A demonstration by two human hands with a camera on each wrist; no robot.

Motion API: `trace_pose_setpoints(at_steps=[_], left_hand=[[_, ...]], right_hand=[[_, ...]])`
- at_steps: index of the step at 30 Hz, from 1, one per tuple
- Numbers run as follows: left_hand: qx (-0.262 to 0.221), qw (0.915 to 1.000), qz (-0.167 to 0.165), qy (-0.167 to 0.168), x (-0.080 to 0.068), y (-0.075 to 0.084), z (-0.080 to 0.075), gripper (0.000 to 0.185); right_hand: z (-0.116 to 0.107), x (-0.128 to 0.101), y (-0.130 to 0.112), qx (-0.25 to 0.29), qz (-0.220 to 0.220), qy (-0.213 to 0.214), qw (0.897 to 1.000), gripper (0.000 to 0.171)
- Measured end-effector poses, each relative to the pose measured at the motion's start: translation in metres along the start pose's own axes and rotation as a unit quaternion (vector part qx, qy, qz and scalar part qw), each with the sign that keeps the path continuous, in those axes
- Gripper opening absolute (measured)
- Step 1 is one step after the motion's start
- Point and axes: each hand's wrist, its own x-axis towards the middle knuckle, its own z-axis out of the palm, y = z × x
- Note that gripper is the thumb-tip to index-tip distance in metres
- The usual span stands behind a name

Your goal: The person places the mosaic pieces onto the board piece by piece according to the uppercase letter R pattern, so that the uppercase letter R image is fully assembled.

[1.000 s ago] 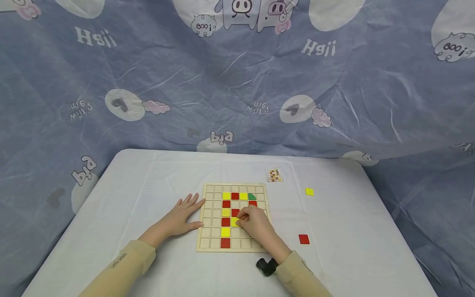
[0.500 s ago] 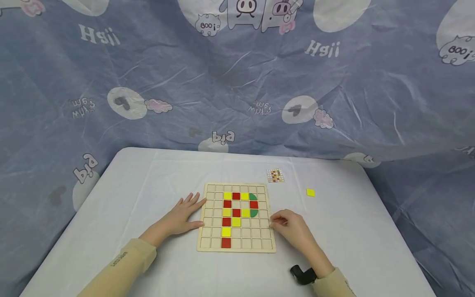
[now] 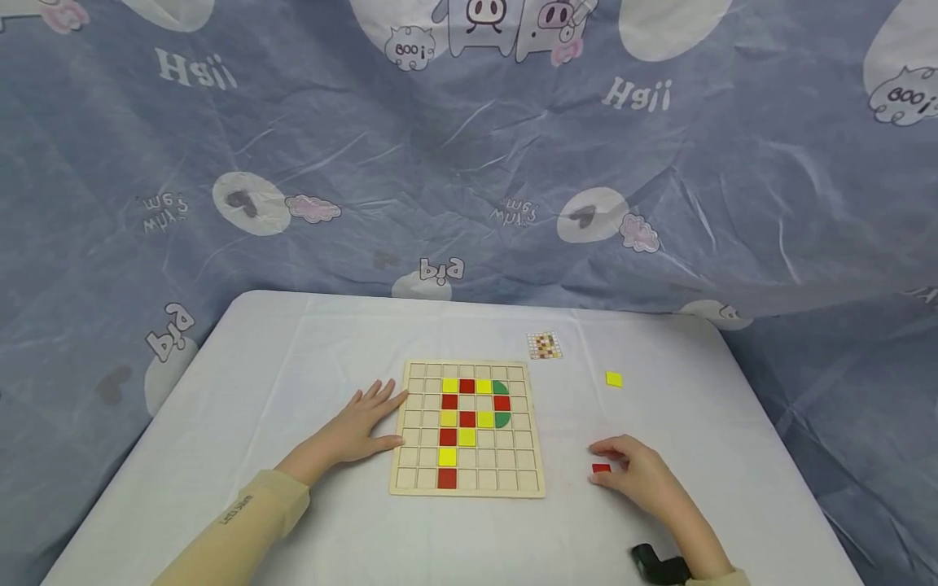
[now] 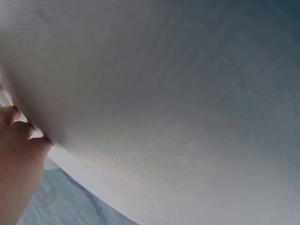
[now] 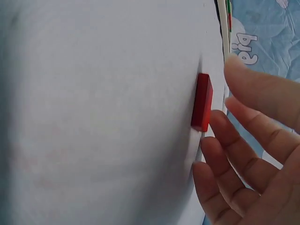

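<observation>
My left hand (image 3: 355,430) rests with spread fingers at the left edge of a wooden grid board (image 3: 520,456). Red and yellow square tiles and two green rounded tiles sit in its cells, forming a P-like shape. To the right of the board, my right hand (image 3: 639,478) is over a loose red square tile (image 3: 601,468), with thumb and forefinger apart on either side of it. In the right wrist view the red tile (image 5: 202,103) lies on the white cloth and the fingertips (image 5: 219,122) are close beside it. The left wrist view shows only part of the left hand (image 4: 21,159).
A loose yellow square tile (image 3: 613,379) lies farther back on the right. Behind the board's right corner is a small card (image 3: 545,346) printed with a coloured grid. A black device (image 3: 655,565) shows beside the right wrist. A blue patterned curtain (image 3: 469,163) hangs behind the table.
The right hand has left the board and moved right to the loose red tile, its fingers parting. A green rounded tile and a yellow tile now show where it was. The left hand stays put.
</observation>
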Motion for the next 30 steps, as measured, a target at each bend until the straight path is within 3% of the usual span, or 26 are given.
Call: trace_pose_setpoints(at_steps=[17, 30], left_hand=[[0.001, 1.0000, -0.002, -0.004, 0.002, -0.004, 0.003, 0.082], [0.000, 1.0000, 0.000, -0.003, 0.001, -0.003, 0.002, 0.082]], right_hand=[[-0.002, 0.004, 0.004, 0.002, 0.026, -0.029, 0.999, 0.030], [0.008, 0.012, -0.007, 0.009, 0.035, -0.009, 0.999, 0.027]])
